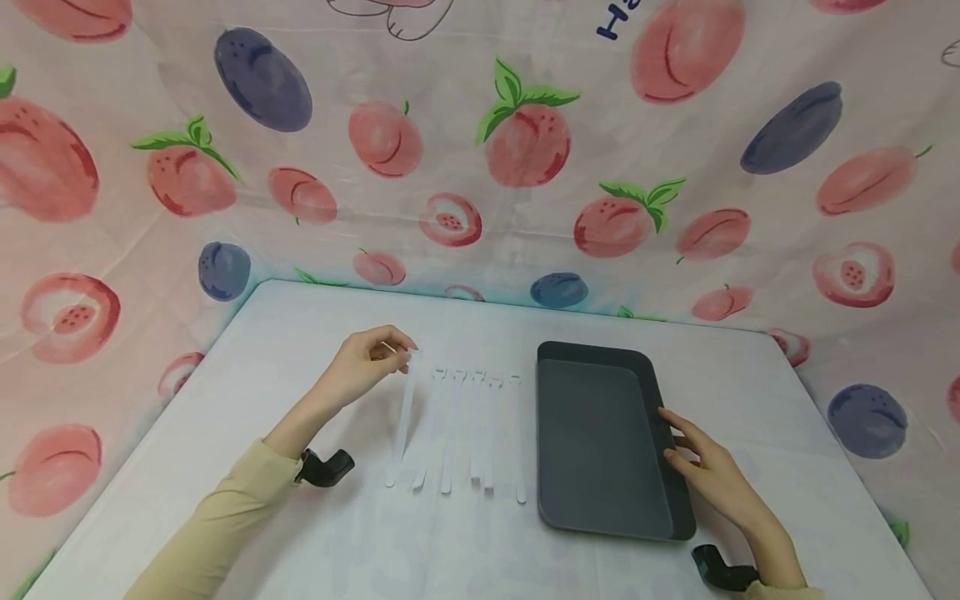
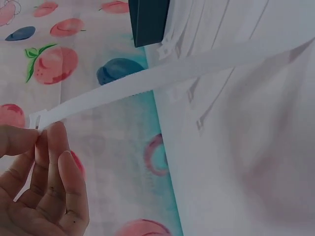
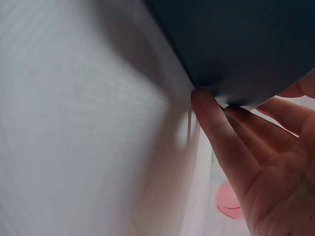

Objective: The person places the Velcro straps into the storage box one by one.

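Nearest are a person's pale olive sleeve (image 1: 217,521) on the left arm and two curved black pieces (image 1: 327,468), one at each wrist. The right hand (image 1: 708,467) touches the right side of a dark grey tray (image 1: 607,450), fingers extended and loosely spread, tips against its outer wall. The tray is rectangular, shallow and matte, with rounded corners, and lies flat on a white table (image 1: 600,575).

To the left of the tray, five slim white strips (image 1: 518,433) lie side by side on the table, their tails toward the person. Each is long and narrow, with a small slotted head at its far end; one tail is visibly rounded.

Left of this row, the left hand (image 1: 367,362) pinches a matching strip (image 1: 406,412) by its head, between thumb and fingertips. This one is flat, plain white and slightly bowed, its head raised and its tail slanting down toward the table.

Beyond the table hangs a pale pink backdrop (image 1: 525,142) printed with peaches, green leaves and dark blue fruit.
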A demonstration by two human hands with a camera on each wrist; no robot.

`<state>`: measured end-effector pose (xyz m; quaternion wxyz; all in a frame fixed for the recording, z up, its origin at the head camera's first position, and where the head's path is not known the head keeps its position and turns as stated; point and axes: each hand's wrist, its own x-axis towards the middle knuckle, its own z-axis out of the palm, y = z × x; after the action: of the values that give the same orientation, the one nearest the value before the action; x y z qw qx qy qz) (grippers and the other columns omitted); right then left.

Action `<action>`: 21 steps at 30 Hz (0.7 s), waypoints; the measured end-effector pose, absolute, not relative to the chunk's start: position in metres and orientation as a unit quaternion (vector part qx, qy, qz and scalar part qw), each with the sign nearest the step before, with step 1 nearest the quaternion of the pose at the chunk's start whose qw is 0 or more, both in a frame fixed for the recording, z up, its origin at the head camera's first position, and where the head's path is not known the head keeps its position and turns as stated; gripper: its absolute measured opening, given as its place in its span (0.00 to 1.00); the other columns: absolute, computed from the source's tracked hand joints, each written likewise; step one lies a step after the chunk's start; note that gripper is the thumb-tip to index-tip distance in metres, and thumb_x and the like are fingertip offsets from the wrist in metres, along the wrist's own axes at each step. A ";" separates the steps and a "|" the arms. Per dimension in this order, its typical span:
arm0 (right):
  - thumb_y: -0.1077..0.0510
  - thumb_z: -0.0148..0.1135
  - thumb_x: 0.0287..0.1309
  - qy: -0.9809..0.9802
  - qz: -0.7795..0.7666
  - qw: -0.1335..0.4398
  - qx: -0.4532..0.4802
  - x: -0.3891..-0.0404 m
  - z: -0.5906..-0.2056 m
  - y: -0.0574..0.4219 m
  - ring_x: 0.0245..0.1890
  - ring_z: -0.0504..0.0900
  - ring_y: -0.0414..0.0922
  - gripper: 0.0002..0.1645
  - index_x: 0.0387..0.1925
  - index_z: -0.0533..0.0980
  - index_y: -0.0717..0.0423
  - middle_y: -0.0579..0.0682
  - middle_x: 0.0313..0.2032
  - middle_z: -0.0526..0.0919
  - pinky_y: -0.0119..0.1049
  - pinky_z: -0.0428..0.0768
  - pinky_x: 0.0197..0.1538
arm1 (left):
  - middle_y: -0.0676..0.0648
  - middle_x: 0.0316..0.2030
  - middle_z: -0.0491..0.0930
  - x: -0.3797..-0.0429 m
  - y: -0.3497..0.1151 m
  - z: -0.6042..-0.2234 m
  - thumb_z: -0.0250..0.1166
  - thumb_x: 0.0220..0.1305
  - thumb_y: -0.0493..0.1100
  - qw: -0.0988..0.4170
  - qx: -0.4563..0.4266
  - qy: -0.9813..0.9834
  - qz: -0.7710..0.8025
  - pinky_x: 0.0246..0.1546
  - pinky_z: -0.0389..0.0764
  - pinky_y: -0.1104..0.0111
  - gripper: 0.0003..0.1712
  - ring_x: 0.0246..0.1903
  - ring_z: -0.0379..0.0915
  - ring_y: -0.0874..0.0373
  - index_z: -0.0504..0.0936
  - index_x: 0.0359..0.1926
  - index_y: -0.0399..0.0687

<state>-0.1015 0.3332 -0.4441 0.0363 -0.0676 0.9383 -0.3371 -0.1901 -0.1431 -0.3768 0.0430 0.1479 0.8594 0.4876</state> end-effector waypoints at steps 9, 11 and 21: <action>0.55 0.51 0.63 0.939 -0.334 0.030 -0.072 -0.102 -0.446 0.334 0.56 0.71 0.65 0.33 0.68 0.55 0.51 0.62 0.66 0.60 0.63 0.71 0.50 | 0.45 0.30 0.82 -0.184 -0.141 -0.367 0.58 0.61 0.40 0.048 0.151 0.856 0.493 0.42 0.76 0.65 0.08 0.29 0.79 0.60 0.79 0.41 0.51; 0.56 0.51 0.63 0.939 -0.334 0.029 -0.073 -0.102 -0.446 0.334 0.55 0.71 0.65 0.33 0.68 0.55 0.51 0.62 0.65 0.60 0.62 0.72 0.50 | 0.45 0.30 0.82 -0.183 -0.141 -0.366 0.58 0.61 0.41 0.050 0.149 0.856 0.492 0.42 0.76 0.65 0.08 0.29 0.79 0.60 0.79 0.41 0.50; 0.55 0.51 0.63 0.940 -0.332 0.030 -0.072 -0.102 -0.445 0.334 0.56 0.71 0.65 0.33 0.68 0.55 0.51 0.62 0.65 0.60 0.64 0.70 0.50 | 0.45 0.29 0.82 -0.178 -0.138 -0.357 0.58 0.62 0.42 0.051 0.165 0.852 0.494 0.43 0.75 0.64 0.07 0.29 0.78 0.59 0.79 0.40 0.51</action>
<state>-0.1023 0.3341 -0.4452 0.0301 -0.0723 0.9399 -0.3324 -0.1780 -0.1377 -0.3573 0.0512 0.1650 0.8522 0.4938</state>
